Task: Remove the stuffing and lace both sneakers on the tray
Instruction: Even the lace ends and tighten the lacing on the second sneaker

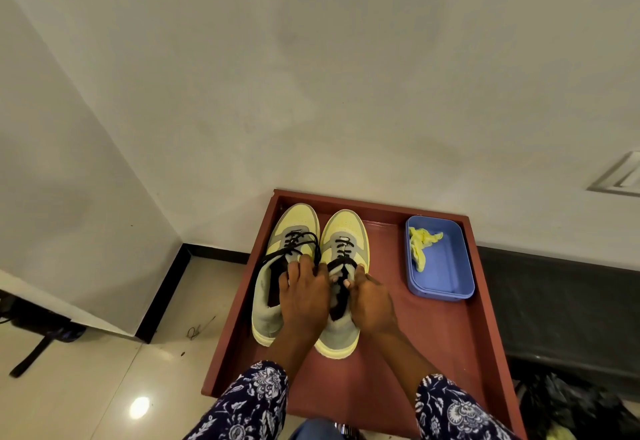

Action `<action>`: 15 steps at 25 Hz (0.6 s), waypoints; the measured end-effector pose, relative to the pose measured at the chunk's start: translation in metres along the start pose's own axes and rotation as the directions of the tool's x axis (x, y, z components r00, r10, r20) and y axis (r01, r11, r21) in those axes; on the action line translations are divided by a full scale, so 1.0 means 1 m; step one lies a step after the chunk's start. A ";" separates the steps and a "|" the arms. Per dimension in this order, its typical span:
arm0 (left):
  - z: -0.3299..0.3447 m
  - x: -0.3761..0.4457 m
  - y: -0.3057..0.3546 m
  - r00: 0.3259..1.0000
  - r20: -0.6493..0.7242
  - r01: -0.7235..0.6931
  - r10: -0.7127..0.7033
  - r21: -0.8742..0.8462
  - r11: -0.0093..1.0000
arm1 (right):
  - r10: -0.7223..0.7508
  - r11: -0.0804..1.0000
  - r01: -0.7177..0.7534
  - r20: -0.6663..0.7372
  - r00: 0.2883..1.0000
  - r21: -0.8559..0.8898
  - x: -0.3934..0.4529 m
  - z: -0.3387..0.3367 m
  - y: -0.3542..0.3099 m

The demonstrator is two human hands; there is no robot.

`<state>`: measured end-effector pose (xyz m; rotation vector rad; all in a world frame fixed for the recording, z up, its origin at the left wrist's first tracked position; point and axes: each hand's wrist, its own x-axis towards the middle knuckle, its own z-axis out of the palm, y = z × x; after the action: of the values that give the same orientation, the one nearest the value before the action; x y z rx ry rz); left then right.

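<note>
A head-worn camera looks down at a reddish-brown tray (433, 353) with a low raised rim, set against a pale wall. Two sneakers stand side by side on the left part of the tray, toes pointing away toward the wall, their sides touching or nearly so. The left sneaker (277, 266) has a pale yellow toe, grey panels and a thick yellowish sole; its black laces (301, 242) are threaded through the lower eyelets and loop loosely over the tongue and down the outer side. The right sneaker (344, 242) has the same colours, with black lace crossing its lower eyelets. The person's left hand (304, 295) lies over the gap between the two shoes, fingers curled at the lace of the left sneaker near its upper eyelets, apparently pinching it, though the exact grip is partly hidden. The right hand (370, 301) rests against the outer side of the right sneaker's opening, fingertips bent inward and gripping the tongue or lace end there; which of the two cannot be told. Both forearms wear dark blue sleeves (249, 405) with a white floral print. In the tray's far right corner sits a blue rectangular plastic box (446, 276), and inside it, toward its left end, lies a crumpled piece of yellow stuffing (420, 243). Glossy pale floor tiles (104, 387) show to the left.
</note>
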<state>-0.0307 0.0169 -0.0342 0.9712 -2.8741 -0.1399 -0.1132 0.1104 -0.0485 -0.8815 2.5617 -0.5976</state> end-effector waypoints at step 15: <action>-0.004 0.016 -0.061 0.954 0.177 0.295 -0.242 -0.410 0.863 | 0.182 0.958 -0.175 -0.011 0.983 0.227 -0.016 0.012 -0.002</action>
<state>-0.0062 -0.0417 -0.0366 1.2879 -2.6023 -0.8492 -0.0954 0.1159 -0.0545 -0.5618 2.5023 -0.8321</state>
